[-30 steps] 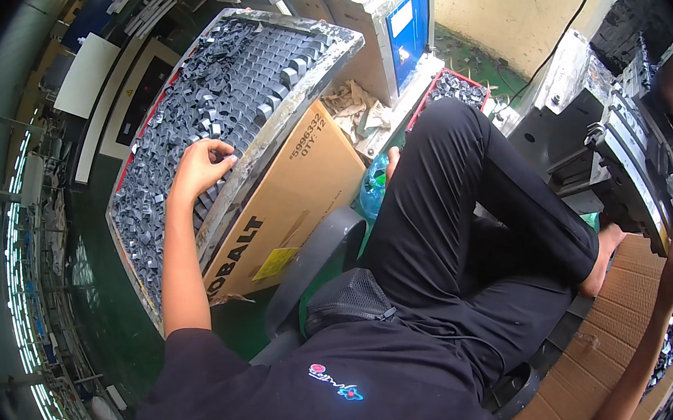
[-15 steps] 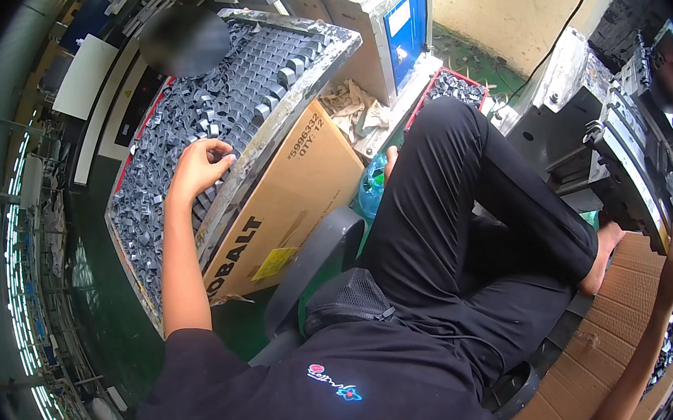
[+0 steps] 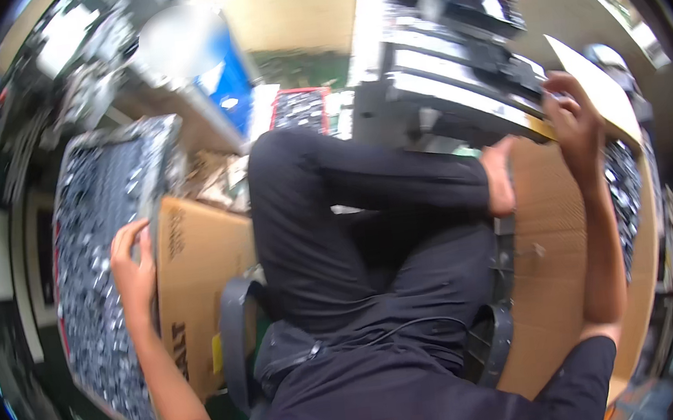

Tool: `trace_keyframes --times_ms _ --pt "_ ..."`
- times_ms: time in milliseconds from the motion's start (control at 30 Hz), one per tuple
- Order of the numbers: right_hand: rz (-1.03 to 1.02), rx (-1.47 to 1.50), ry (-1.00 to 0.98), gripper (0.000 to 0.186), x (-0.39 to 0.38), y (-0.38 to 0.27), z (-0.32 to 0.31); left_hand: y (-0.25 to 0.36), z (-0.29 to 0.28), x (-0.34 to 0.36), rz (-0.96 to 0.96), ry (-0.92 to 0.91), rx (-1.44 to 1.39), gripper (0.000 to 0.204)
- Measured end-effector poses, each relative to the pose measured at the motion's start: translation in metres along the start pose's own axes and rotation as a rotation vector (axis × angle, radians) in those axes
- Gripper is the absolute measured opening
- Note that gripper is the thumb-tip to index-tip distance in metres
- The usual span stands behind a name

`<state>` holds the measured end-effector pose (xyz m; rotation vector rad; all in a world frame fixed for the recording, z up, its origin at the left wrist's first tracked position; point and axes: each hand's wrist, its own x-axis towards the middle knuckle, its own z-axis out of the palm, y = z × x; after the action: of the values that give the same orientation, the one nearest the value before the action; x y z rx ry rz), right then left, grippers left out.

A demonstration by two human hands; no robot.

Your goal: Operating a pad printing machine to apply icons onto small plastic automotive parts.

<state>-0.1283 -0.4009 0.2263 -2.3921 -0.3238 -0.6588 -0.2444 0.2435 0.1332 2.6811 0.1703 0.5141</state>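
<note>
Your left hand (image 3: 133, 260) is at the near right edge of a shallow tray (image 3: 167, 136), with its fingers and thumb bent toward each other; blur keeps me from telling whether the tips meet or pinch anything. The small grey parts (image 3: 97, 276) lie spread over that tray, heaped toward its left and near end, and the printed cardboard box (image 3: 202, 257) stands just right of your left wrist. Your right hand (image 3: 577, 119) is raised on the other side, well apart from the left, its fingers curled; I cannot tell whether they close on something. It is beside the end of the long bars (image 3: 455, 91) of a machine, with a pale flat panel (image 3: 598, 88) just to its right. Below it, your forearm passes in front of an open cardboard carton (image 3: 552, 269), which has more small dark pieces (image 3: 624, 196) at its right side. Between your hands, you sit with one leg crossed, a bare foot (image 3: 500, 184) near the carton and a grey armrest (image 3: 237, 335) by your left side. Beyond your knee are a red-rimmed bin (image 3: 328, 112) of small parts and a blue cabinet panel (image 3: 229, 82).
</note>
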Motion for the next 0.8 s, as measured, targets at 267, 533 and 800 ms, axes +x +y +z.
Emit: trace_keyframes --times_ms 267,533,800 --pt "-0.005 0.153 -0.402 0.05 -0.001 0.01 -0.096 0.129 0.112 0.065 0.291 -0.254 -0.335 0.041" --pt "0.459 -0.333 -0.076 0.022 -0.086 0.108 -0.16 0.241 0.226 0.056 0.708 -0.399 -0.025 0.04" --pt "0.58 -0.731 -0.064 0.021 -0.087 0.152 -0.113 0.251 0.234 0.051 0.658 -0.281 -0.057 0.04"
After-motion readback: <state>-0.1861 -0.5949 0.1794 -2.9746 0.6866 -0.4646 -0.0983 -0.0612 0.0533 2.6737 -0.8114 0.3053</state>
